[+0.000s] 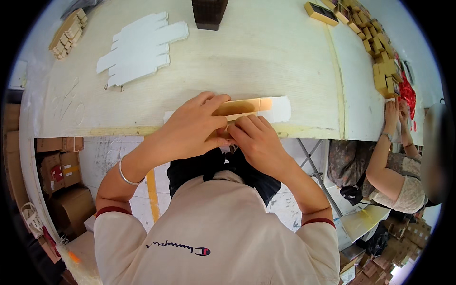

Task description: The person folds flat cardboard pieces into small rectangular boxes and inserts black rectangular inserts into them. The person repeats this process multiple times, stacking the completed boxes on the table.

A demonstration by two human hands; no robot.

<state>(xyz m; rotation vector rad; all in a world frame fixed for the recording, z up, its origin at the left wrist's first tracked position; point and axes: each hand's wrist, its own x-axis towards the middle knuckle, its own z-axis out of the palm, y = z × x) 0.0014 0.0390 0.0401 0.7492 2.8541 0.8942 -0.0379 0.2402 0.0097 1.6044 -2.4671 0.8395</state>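
At the table's near edge, a folded gold card piece lies over a flat white carton blank, whose ends show on both sides. My left hand is closed on the left part of the gold card, fingers over its top. My right hand has its fingers bent and closed on the card's near edge, close to my left fingertips. What lies between the fingertips is partly hidden. Farther off, to the left, is a stack of flat white carton blanks.
A dark brown container stands at the far middle of the pale table. Folded card pieces lie at far left, many gold boxes at far right. Another person works at right. Brown cartons sit below left.
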